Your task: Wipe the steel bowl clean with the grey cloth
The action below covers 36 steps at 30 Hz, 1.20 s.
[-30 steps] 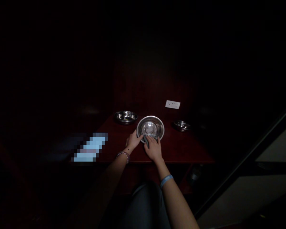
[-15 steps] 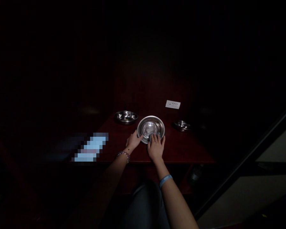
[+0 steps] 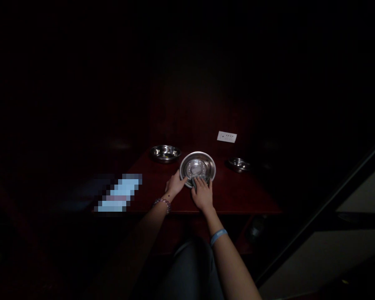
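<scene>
A shiny metal bowl point(image 3: 196, 163) is tilted toward me above the dark red table. My left hand point(image 3: 175, 183) is closed on its left rim, thumb on the inner side. Against the lower inside wall of the bowl, my right hand point(image 3: 202, 194) presses a dark grey cloth point(image 3: 194, 182) under its fingers; most of the cloth is hidden by them. A second metal bowl point(image 3: 165, 154) stands at the back left, with a small yellowish spot inside. Another, smaller-looking metal bowl point(image 3: 239, 165) sits to the right.
The red table point(image 3: 237, 196) ends at a front edge just below my hands. A white socket panel point(image 3: 226, 137) is on the back wall. At the left lies a pixelated bright patch point(image 3: 120, 193). Below the tabletop, a dim jar-like object point(image 3: 256, 228) stands at the right.
My right hand has slid slightly left and down along the inside of the bowl with the cloth. The left hand and the other bowls have stayed in place.
</scene>
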Available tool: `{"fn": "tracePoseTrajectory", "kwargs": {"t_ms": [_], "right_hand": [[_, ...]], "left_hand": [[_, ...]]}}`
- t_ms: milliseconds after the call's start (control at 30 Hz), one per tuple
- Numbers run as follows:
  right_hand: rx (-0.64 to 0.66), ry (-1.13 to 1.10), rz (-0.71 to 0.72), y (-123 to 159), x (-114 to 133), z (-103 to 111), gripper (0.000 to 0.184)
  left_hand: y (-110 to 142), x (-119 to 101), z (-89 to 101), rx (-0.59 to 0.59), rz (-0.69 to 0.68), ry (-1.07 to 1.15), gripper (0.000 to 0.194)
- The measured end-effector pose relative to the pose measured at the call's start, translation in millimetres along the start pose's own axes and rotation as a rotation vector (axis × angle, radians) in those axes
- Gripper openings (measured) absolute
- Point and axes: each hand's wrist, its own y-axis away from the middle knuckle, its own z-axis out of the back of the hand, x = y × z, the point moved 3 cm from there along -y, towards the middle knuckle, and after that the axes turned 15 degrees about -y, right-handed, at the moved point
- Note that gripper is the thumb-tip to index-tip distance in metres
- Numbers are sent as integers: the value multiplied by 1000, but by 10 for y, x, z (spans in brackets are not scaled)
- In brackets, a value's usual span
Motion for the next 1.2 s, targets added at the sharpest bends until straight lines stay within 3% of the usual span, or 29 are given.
{"fn": "tracePoseTrajectory", "kwargs": {"t_ms": [367,1200], "right_hand": [[115,-89,69,-6,27,4,49],[138,-142,76,1,48,27,49]], "left_hand": [[20,-4,21,7,6,14,44],[31,-25,38,7,18,0,42]]}}
